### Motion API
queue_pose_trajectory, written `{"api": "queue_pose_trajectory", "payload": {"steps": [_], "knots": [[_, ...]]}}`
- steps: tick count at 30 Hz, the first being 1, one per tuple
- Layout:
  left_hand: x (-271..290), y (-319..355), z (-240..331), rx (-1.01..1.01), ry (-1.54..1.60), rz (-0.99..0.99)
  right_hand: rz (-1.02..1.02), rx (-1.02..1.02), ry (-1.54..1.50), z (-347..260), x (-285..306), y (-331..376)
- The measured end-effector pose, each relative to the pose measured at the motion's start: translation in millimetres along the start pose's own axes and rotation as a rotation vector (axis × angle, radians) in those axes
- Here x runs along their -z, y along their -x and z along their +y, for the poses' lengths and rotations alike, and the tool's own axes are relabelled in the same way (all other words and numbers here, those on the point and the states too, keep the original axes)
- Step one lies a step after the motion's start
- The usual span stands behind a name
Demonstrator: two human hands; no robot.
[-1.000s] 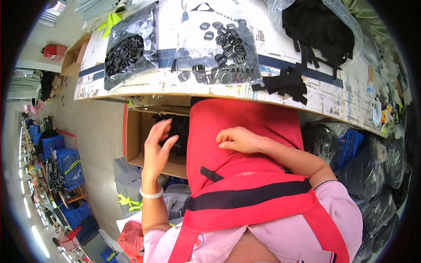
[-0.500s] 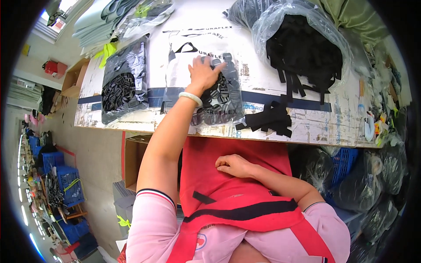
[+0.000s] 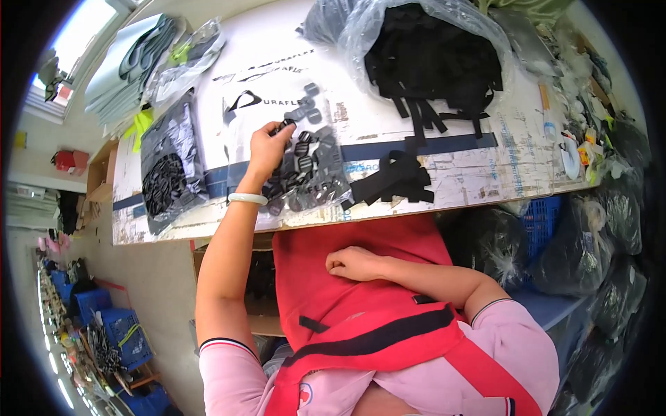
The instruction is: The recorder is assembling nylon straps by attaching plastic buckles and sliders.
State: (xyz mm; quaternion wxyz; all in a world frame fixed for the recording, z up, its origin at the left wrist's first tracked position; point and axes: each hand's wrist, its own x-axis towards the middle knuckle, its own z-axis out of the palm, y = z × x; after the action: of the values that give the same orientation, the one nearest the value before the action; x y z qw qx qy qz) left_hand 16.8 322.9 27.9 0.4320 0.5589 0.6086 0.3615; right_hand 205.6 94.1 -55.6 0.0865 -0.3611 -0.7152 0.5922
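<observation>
My left hand (image 3: 267, 149) is closed at the fingertips on a small black plastic buckle (image 3: 283, 126), above a clear printed plastic bag (image 3: 246, 128). More black buckles (image 3: 303, 163) lie in and at that bag, to the right of the hand. My right hand (image 3: 352, 263) rests in front of the red apron (image 3: 305, 260), fingers curled in and nothing showing in them. Right of the buckles, a small pile of black webbing straps (image 3: 395, 180) lies by the table's front edge.
A large clear bag of black straps (image 3: 433, 55) sits at the back. To the left are a bag of black buckles (image 3: 166, 180) and folded grey sheets (image 3: 128, 66). The worn table (image 3: 472, 180) ends just before my body. Filled plastic bags (image 3: 569, 243) crowd the right side.
My left hand has gone from lying spread on the bag to pinching a buckle, drawn a little nearer. The view has shifted, while my right hand stays at the apron.
</observation>
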Motion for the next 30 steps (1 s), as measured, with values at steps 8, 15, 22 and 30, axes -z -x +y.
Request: {"api": "queue_pose_trajectory", "payload": {"steps": [8, 15, 22, 30], "knots": [[44, -5, -35, 0.558, 1.474, -0.084, -0.013, 0.007, 0.076, -13, -5, 0], [31, 21, -28, 0.491, 1.599, -0.069, 0.011, 0.032, 0.094, -26, -7, 5], [2, 133, 28, 0.338, 1.462, -0.397, 0.528, 0.266, -0.103, -95, 48, 30], [-27, 236, -15, 0.579, 1.481, -0.469, 0.262, 0.249, 0.070, -116, 74, 25]]}}
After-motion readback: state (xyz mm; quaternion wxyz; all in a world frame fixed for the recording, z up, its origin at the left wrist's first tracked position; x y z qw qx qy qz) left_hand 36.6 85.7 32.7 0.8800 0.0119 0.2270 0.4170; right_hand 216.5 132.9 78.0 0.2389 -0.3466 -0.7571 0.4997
